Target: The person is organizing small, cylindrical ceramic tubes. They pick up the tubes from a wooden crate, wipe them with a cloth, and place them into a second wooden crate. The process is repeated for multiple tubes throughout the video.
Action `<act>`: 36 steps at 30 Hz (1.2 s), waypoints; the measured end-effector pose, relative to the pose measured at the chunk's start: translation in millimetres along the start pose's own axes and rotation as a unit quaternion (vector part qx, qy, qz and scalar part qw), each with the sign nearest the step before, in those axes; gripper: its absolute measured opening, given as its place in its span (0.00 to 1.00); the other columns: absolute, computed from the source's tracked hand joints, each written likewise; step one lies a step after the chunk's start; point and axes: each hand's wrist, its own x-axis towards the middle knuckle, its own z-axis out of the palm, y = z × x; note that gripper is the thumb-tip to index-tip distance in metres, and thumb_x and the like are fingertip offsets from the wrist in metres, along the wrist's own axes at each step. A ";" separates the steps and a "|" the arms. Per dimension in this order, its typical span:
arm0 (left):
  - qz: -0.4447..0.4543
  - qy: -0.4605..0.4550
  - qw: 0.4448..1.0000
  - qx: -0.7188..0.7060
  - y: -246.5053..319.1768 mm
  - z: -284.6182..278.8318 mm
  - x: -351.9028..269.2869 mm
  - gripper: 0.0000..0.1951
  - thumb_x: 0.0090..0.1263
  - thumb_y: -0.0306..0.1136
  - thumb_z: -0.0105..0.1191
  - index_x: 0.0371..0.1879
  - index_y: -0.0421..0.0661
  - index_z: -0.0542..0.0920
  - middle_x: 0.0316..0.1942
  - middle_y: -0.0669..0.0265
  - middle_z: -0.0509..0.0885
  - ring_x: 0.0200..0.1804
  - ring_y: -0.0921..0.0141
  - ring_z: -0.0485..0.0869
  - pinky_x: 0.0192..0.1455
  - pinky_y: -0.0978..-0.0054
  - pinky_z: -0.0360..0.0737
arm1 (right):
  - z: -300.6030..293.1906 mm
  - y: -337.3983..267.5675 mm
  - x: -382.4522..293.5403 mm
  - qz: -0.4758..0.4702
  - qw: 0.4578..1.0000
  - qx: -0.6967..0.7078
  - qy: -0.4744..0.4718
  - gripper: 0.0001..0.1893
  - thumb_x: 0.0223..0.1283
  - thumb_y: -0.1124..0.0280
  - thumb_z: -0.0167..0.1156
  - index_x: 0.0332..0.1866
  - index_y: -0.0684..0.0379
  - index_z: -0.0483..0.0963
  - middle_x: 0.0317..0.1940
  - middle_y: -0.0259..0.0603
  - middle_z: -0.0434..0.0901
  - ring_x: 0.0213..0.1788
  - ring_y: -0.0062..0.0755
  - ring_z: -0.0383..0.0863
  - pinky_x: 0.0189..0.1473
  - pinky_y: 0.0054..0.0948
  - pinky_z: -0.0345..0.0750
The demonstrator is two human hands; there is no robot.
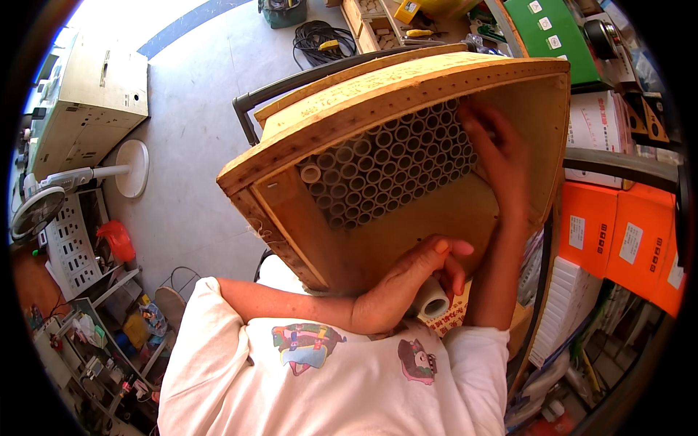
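A wooden box (381, 90), tilted with its open side towards me, holds many short grey-white plastic tubes (384, 163) stacked in rows, their round ends facing me. One tube at the left of the stack (311, 174) looks lighter and stands out. My right hand (499, 139) reaches inside at the right end of the stack, fingertips at the upper tubes; it is blurred, and whether it grips one is hidden. In front of the box's lower edge, my left hand (422, 264) curls its lower fingers around a thick white tube (434, 305), with thumb and index finger apart.
Orange cartons (586, 223) and a green box (556, 41) stand on shelving at the right. A black tubular rail (272, 84) runs behind the wooden box. Coiled black cable (324, 43) lies on the floor beyond. A white fan base (132, 169) and metal cabinet (92, 87) are at left.
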 end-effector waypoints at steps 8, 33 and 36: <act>0.032 0.048 0.998 -0.030 -5.0 1.8 2.7 0.22 0.79 0.49 0.33 0.55 0.43 0.69 0.33 0.66 0.76 0.38 0.75 0.74 0.44 0.80 0.72 | -54.2 -76.9 -110.7 -0.106 0.983 -0.030 -0.148 0.18 0.37 0.65 0.75 0.37 0.59 0.81 0.35 0.39 0.82 0.35 0.34 0.81 0.39 0.26 0.76; -0.015 -0.004 0.999 -0.036 -2.0 -1.6 1.6 0.25 0.78 0.53 0.31 0.57 0.45 0.67 0.36 0.66 0.75 0.33 0.76 0.74 0.35 0.81 0.72 | -52.7 -59.5 -92.8 -0.073 0.994 -0.078 0.001 0.19 0.44 0.73 0.70 0.46 0.59 0.79 0.42 0.38 0.81 0.42 0.27 0.80 0.42 0.25 0.78; -0.022 -0.003 1.000 -0.021 -2.2 -0.1 1.8 0.26 0.77 0.55 0.30 0.58 0.45 0.66 0.35 0.66 0.75 0.31 0.76 0.73 0.33 0.81 0.71 | -40.2 -31.6 -49.2 0.053 0.996 -0.049 0.051 0.20 0.50 0.73 0.68 0.51 0.60 0.77 0.45 0.38 0.80 0.43 0.23 0.79 0.44 0.22 0.77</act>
